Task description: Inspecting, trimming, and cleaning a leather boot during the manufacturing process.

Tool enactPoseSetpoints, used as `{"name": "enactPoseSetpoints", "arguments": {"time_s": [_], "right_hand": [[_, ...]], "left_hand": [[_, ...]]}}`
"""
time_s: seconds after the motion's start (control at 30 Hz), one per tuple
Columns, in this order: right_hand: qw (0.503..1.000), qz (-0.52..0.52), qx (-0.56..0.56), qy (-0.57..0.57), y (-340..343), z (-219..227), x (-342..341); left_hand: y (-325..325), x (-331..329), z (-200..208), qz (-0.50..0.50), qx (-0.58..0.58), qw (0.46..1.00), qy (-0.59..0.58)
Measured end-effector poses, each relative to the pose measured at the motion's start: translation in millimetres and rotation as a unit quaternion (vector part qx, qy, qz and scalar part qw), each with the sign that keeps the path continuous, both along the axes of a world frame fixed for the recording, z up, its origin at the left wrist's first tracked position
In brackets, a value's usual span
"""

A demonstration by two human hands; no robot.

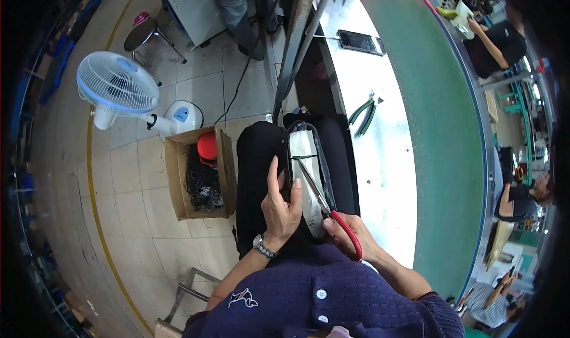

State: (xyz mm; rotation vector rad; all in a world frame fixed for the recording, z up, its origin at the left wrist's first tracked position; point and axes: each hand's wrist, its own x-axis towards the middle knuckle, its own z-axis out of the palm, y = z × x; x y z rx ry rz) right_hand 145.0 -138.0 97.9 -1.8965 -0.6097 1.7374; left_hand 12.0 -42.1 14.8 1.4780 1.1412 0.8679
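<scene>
On my lap lies a long, shoe-shaped piece (304, 186) with a pale flat face turned up, a dark rim around it and a thin black band across its upper part. My right hand (350, 234) is closed around red-handled long-nose pliers (317, 189). Their slim jaws slant over the pale face, and the tips are close to the black band; I cannot tell whether they grip it. My left hand (280, 210) is against the piece's left side, thumb along its edge and index finger stretched out and apart. Its other fingers are partly hidden.
Right of my lap runs a metal bench (386, 201) holding green-handled pliers (363, 115) and a phone (360, 42), beside a green surface (439, 160). Left are a cardboard box (177, 183) with a red container (207, 146), a fan (117, 83) and a stool (141, 35). Other people are around.
</scene>
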Motion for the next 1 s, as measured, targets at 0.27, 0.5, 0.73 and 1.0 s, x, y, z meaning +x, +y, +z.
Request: {"name": "enactPoseSetpoints", "arguments": {"time_s": [0.27,0.5,0.73,1.0], "right_hand": [[0.989,-0.034,0.123,-0.077,-65,-11,37],[0.923,-0.201,0.045,-0.326,-107,-78,85],[0.832,-0.154,0.086,-0.526,-102,-108,109],[0.8,-0.13,0.18,-0.557,55,-112,160]], "left_hand": [[23,0,11,-0.015,0.181,0.98,0.083],[45,31,19,-0.052,0.396,0.893,0.207],[38,43,11,-0.061,0.417,0.89,0.171],[28,9,22,0.13,0.373,0.918,0.02]]}}
